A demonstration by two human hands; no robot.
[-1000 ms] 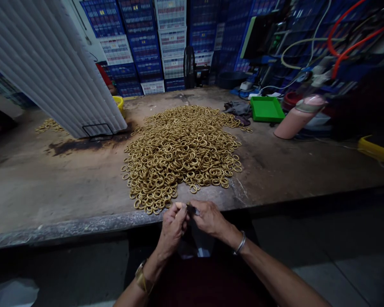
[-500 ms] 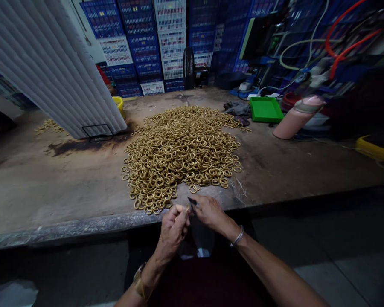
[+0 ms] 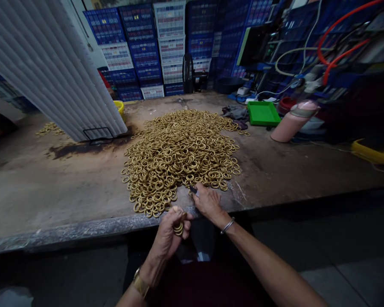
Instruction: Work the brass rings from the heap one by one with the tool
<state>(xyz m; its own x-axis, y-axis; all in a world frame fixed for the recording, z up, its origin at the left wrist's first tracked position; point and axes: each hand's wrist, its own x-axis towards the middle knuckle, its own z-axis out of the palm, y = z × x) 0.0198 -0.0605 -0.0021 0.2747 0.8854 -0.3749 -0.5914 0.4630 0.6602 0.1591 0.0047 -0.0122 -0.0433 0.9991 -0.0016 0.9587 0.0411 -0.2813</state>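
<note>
A small stack of brass rings point(image 3: 178, 229) sits gripped in the left hand point(image 3: 169, 234), right at the near edge of the worktop point(image 3: 51, 187). The right hand point(image 3: 207, 201) is closed around a small dark tool point(image 3: 193, 189), reaching into the near edge of the big pile of rings point(image 3: 182, 153). Further back there's a green tray point(image 3: 263, 113) and a pink bottle point(image 3: 292, 120) lying tilted.

The left hand point(image 3: 169, 232) grips what look like stacked brass rings point(image 3: 178, 228); the right hand point(image 3: 206, 201) touches the ring pile point(image 3: 182, 153) on the worktop point(image 3: 51, 192).
</note>
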